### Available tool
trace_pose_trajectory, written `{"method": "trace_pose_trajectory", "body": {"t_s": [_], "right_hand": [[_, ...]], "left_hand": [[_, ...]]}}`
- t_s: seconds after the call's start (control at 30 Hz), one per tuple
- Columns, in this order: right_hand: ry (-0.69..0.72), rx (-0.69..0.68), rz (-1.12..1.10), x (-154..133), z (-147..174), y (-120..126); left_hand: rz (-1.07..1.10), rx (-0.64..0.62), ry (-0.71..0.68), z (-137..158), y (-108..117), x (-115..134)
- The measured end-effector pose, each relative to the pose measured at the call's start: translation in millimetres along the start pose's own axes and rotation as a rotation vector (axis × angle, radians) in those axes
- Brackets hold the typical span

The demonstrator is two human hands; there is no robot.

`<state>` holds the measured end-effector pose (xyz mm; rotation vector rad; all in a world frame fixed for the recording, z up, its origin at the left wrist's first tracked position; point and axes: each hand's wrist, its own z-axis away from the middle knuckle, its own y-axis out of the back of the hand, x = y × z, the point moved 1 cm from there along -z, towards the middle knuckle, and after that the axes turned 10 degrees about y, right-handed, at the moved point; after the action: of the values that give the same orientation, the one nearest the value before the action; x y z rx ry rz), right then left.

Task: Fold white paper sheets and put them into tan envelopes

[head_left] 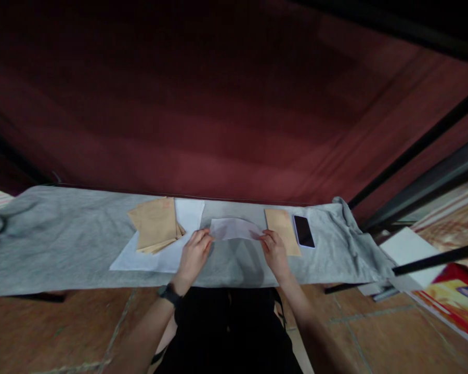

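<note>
Between my hands, a white sheet of paper [234, 228], folded or cut to a narrow strip, is held slightly bowed above the grey cloth. My left hand [196, 252] pinches its left end. Its right end is pinched in the fingers of my right hand [273, 249]. Just beyond my right hand lies a single brown envelope [286, 234], partly covered by that hand. To the left, a fanned stack of brown envelopes [157, 223] rests on white paper sheets [191, 214], which reach under my left wrist.
A phone [304, 231] with a dark screen lies right of the single envelope. Grey cloth [74, 234] covers the narrow bench. A dark red panel [226, 130] rises behind it. At the lower right are a white box [413, 254] and a red-and-yellow package [456, 301].
</note>
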<state>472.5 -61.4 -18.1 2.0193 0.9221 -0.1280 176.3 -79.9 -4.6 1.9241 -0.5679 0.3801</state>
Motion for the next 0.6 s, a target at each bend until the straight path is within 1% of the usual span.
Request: {"method": "trace_pose_trajectory", "body": {"t_s": [0.1, 0.17, 0.33, 0.4, 0.47, 0.53, 0.6], "right_hand": [[-0.007, -0.102, 0.048, 2, 29, -13], [-0.020, -0.164, 0.064, 4, 45, -18], [-0.028, -0.190, 0.044, 7, 69, -21], [-0.054, -0.163, 0.017, 6, 72, -21], [-0.082, -0.129, -0.012, 3, 69, -26], [-0.087, -0.116, -0.036, -4, 61, -36], [-0.077, -0.116, -0.086, -15, 50, -51]], "left_hand": [[-0.075, -0.115, -0.053, 24, -17, -7], [-0.102, -0.168, -0.065, 36, -23, -11], [-0.168, -0.250, -0.036, 55, -30, -20], [-0.186, -0.253, -0.009, 58, -32, -21], [-0.183, -0.230, 0.005, 58, -36, -16], [-0.160, -0.214, -0.026, 56, -45, -5], [-0.146, -0.237, -0.086, 51, -59, 10]]}}
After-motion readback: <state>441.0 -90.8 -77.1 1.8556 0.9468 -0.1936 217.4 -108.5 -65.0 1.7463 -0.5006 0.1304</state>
